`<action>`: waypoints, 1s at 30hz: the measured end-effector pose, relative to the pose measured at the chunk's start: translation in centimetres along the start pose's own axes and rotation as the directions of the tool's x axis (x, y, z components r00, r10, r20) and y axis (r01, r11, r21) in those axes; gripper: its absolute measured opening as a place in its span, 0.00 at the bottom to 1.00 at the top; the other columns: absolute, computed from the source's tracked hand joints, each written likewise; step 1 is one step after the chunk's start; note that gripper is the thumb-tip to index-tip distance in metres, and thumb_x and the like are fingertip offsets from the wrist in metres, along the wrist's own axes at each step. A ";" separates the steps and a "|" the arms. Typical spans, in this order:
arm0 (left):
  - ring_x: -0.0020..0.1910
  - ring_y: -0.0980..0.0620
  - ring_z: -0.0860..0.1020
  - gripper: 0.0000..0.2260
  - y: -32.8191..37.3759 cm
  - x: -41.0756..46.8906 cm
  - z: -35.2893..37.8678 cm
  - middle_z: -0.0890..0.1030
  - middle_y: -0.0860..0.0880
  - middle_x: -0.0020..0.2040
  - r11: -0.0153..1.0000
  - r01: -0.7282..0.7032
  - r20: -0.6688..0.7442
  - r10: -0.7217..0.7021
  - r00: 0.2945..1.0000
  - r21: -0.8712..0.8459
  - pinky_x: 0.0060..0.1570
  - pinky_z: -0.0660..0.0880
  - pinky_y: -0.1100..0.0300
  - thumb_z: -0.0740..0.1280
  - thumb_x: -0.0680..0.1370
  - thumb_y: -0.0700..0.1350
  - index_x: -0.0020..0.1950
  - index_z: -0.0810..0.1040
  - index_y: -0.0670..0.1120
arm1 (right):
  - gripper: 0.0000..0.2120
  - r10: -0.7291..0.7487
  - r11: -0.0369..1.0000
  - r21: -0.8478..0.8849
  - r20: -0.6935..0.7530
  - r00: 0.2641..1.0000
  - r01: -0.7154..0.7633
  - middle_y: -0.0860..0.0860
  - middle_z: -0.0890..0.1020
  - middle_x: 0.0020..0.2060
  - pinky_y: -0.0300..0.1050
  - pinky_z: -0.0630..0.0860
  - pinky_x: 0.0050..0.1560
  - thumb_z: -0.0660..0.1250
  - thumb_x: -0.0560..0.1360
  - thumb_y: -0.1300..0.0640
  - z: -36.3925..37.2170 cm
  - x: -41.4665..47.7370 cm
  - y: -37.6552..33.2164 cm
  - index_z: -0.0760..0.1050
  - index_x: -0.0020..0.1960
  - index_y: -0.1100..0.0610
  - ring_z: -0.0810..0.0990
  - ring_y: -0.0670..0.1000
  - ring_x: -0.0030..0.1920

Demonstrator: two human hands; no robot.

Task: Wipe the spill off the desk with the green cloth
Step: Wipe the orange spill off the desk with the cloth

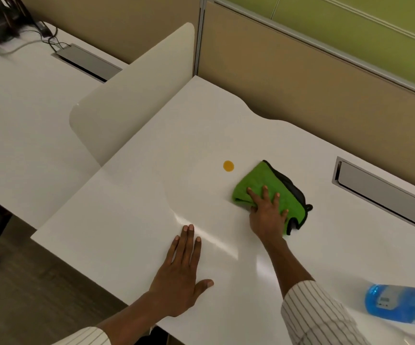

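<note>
Right hand (pixel 267 215), right of frame centre: palm down, fingers spread and flattened on the folded green microfibre cloth with black trim (pixel 271 188), pressing rather than clutching it; thumb side sits at the cloth's lower left edge. Left hand (pixel 180 275), lower centre: open flat on the glossy white desk top (pixel 131 195), fingers together and pointing up-frame, thumb splayed to the right, holding nothing. Both wrists show striped white shirt cuffs (pixel 318 317). The cloth lies on the desk, well in from the front edge. The small round yellow-orange spill (pixel 228 166) sits just up-left of the cloth's upper corner, near it but not touching, uncovered. Right edge of frame: a recessed grey cable tray slot (pixel 375 185) set in the desk. Lower right corner: a translucent blue plastic bottle (pixel 395 305), blurred, lying near the desk's edge. Behind the desk, tan fabric partition panels (pixel 301 78) with a green panel above, upper right. A cream rounded divider screen (pixel 131 95) separates this desk from a neighbouring white desk (pixel 14 108) at left, which carries black cables (pixel 49 36) in the upper left corner.
</note>
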State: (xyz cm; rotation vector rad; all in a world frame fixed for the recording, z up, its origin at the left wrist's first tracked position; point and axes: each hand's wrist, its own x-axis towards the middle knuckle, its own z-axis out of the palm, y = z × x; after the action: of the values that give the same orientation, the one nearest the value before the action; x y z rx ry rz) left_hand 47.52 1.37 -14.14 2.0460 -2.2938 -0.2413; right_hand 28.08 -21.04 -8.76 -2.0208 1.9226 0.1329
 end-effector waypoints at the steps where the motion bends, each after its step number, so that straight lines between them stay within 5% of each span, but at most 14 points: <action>1: 0.88 0.34 0.50 0.45 0.0 0.0 0.0 0.46 0.32 0.88 1.000 0.002 -0.003 -0.002 1.000 0.001 0.80 0.52 0.41 0.53 0.85 0.71 0.87 0.53 0.36 | 0.31 0.046 0.999 0.014 -0.003 0.999 -0.046 0.48 0.52 0.86 0.81 0.51 0.75 0.58 0.83 0.57 -0.4 0.3 0.3 0.58 0.80 0.33 0.46 0.64 0.84; 8: 0.87 0.34 0.53 0.46 0.1 0.1 0.3 0.50 0.32 0.88 1.000 0.013 0.014 -0.012 1.000 -0.011 0.79 0.54 0.41 0.54 0.84 0.72 0.86 0.56 0.36 | 0.31 0.184 0.983 -0.019 0.026 0.983 -0.184 0.51 0.47 0.86 0.84 0.52 0.73 0.56 0.84 0.55 1.5 -4.9 -2.6 0.52 0.83 0.37 0.42 0.69 0.83; 16: 0.86 0.33 0.58 0.49 0.1 0.3 0.4 0.55 0.31 0.87 0.999 0.042 0.036 -0.042 0.998 0.005 0.78 0.56 0.40 0.60 0.79 0.74 0.85 0.63 0.36 | 0.34 -0.191 0.967 -0.161 0.053 0.980 0.197 0.49 0.49 0.86 0.83 0.49 0.75 0.59 0.83 0.57 1.8 -0.6 -6.7 0.53 0.82 0.35 0.42 0.68 0.84; 26: 0.86 0.33 0.59 0.50 0.2 0.5 0.5 0.56 0.32 0.87 0.998 0.066 0.071 -0.065 0.995 -0.017 0.78 0.57 0.39 0.61 0.78 0.75 0.84 0.64 0.37 | 0.32 0.121 0.991 -0.066 0.095 0.988 -0.115 0.54 0.45 0.85 0.88 0.54 0.69 0.56 0.84 0.56 -1.2 3.6 -7.8 0.51 0.83 0.38 0.42 0.73 0.82; 30: 0.84 0.32 0.63 0.51 0.3 0.7 0.7 0.60 0.32 0.85 0.997 0.067 0.085 -0.064 0.994 -0.032 0.78 0.58 0.40 0.61 0.76 0.76 0.83 0.67 0.37 | 0.31 0.038 0.990 -0.140 0.124 0.991 -0.020 0.57 0.46 0.85 0.87 0.58 0.68 0.55 0.85 0.56 0.2 0.6 -10.6 0.50 0.84 0.41 0.46 0.76 0.81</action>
State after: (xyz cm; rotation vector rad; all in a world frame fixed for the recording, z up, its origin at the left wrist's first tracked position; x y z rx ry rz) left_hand 47.08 0.75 -14.79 2.1355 -2.2538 -0.3752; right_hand 38.53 -21.33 -7.22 -2.0180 1.9113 0.4033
